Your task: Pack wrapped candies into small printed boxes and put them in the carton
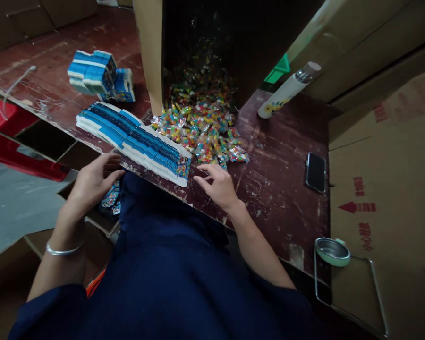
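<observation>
A long overlapping row of flat printed packets point(138, 137) lies along the near edge of the scuffed dark-red worktop point(276, 189). The packets lean one over the next like fanned cards, so that most show only strips of light and dark blue, with white edges stepped along the near side. The packet at the right end shows more of its front, a small multicoloured print on blue. The row is slightly uneven about its middle, where one run of packets meets another.

Just beyond its right half spreads a heap of clear candy sachets point(205, 127), filled with red, yellow, green, white and blue pieces; the heap's far part sinks into shadow. Behind the row's left end sit stacked bundles of blue packets point(92, 71).

The left hand point(92, 182) is at the worktop's edge near the row's left half, fingers bent and thumb held apart from them, with nothing visible in the gap. Whether its fingertips touch the edge is hard to tell. The right hand point(217, 186) is just beside the row's right end, near the closest sachets, its fingers loosely curved and the thumb parted from them; nothing shows between them.
</observation>
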Demonstrator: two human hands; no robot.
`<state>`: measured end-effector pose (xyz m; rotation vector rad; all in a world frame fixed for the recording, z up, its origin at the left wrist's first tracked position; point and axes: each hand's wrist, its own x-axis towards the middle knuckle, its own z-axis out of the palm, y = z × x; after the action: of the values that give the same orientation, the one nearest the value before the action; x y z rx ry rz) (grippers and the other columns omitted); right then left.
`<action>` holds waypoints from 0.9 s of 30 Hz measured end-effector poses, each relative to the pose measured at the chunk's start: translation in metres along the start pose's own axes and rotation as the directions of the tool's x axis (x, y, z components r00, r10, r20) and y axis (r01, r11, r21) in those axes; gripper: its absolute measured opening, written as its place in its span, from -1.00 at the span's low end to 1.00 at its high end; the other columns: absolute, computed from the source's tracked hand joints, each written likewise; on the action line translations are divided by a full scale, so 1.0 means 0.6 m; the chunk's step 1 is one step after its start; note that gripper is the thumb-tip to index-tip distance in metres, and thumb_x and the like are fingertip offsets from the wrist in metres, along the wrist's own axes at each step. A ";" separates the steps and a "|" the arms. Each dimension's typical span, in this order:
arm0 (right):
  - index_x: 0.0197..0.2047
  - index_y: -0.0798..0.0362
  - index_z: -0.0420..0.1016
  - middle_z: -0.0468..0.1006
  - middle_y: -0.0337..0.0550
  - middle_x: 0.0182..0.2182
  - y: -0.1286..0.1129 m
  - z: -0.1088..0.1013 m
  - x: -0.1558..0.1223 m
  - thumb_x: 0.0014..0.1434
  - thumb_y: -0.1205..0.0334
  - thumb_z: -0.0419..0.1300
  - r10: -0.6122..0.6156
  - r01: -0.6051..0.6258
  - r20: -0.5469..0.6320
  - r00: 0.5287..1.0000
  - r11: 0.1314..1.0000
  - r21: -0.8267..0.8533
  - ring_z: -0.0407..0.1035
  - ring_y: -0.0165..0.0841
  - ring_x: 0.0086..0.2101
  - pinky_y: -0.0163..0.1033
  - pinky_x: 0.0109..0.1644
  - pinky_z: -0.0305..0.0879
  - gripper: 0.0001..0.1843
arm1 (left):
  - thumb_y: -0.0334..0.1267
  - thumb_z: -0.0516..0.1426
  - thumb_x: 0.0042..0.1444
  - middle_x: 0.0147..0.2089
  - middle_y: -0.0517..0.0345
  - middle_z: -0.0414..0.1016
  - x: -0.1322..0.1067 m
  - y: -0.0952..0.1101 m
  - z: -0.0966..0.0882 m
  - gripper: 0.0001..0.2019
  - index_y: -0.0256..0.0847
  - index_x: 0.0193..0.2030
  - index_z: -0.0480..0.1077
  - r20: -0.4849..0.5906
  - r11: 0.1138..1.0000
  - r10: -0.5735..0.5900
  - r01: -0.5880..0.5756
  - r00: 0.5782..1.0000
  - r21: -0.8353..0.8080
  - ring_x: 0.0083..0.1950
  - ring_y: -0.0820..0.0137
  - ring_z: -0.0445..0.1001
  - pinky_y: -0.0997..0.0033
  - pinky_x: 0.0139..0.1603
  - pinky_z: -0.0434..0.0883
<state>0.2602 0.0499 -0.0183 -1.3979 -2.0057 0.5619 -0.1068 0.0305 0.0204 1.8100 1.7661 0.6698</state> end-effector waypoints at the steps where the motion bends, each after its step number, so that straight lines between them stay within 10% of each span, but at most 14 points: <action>1: 0.09 0.00 0.57 0.64 0.04 0.04 -0.012 0.011 0.005 0.24 0.08 0.39 -0.043 0.045 0.062 0.997 0.999 -0.030 0.54 -0.07 0.06 0.03 0.02 0.63 -0.61 | -0.09 0.20 0.28 0.03 -0.11 0.65 0.001 0.013 0.017 -0.58 -0.31 0.17 0.45 0.021 0.993 0.025 -0.022 0.999 -0.116 0.03 0.11 0.65 0.06 0.14 0.56; 5: 0.13 0.06 0.52 0.59 0.15 0.16 -0.035 0.046 0.021 0.03 0.14 0.57 -0.063 0.102 0.203 0.977 0.976 -0.190 0.45 0.07 0.21 0.19 0.22 0.51 -0.37 | -0.07 0.24 0.22 -0.07 -0.05 0.70 0.009 0.060 0.069 -0.68 -0.24 -0.01 0.55 0.094 0.973 0.095 -0.073 0.991 -0.220 -0.06 0.18 0.66 0.17 0.00 0.57; 12: -0.13 -0.02 0.62 0.72 -0.05 0.03 -0.002 0.036 0.014 0.26 0.26 0.38 -0.215 0.221 0.144 0.966 0.975 -0.024 0.62 -0.16 0.04 -0.02 0.16 0.56 -0.90 | -0.06 0.29 0.19 -0.19 0.01 0.69 0.007 0.083 0.107 -0.74 -0.24 -0.17 0.56 0.245 0.858 0.099 0.042 0.964 -0.511 -0.16 0.25 0.65 0.32 -0.16 0.56; 17: -0.11 -0.05 0.63 0.75 -0.08 -0.09 -0.038 0.020 -0.016 0.31 0.43 0.26 -0.399 0.381 -0.287 0.871 0.917 -0.118 0.67 -0.22 -0.09 -0.06 0.09 0.61 -0.80 | 0.09 0.36 0.13 -0.07 -0.11 0.70 0.001 0.113 0.167 -0.58 -0.29 -0.21 0.51 0.433 0.347 0.031 0.396 0.901 -0.850 -0.04 0.18 0.70 0.27 -0.05 0.61; 21: 0.04 -0.05 0.60 0.73 -0.06 -0.05 -0.080 0.019 -0.044 0.24 0.50 0.31 -0.584 0.572 -0.238 0.776 0.811 -0.123 0.63 -0.20 0.00 -0.11 0.09 0.62 -0.64 | 0.10 0.37 0.13 0.05 -0.19 0.68 0.008 0.133 0.191 -0.53 -0.30 -0.10 0.52 0.461 0.001 0.063 0.462 0.885 -0.887 0.09 0.06 0.68 0.09 0.15 0.57; 27: 0.40 -0.03 0.31 0.68 -0.07 -0.11 -0.097 -0.003 -0.038 0.36 0.00 0.29 -0.279 0.277 -0.011 0.960 0.945 0.172 0.61 -0.26 -0.24 -0.17 -0.12 0.61 -0.37 | -0.14 0.43 0.09 0.23 -0.18 0.60 0.003 0.133 0.169 -0.46 -0.23 0.19 0.52 0.441 0.081 0.240 0.435 0.865 -0.897 0.21 0.02 0.61 0.15 0.23 0.51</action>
<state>0.2277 0.0080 0.0154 -0.9893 -2.0651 0.6015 0.0201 0.0287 -0.0015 0.6464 0.5686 0.9083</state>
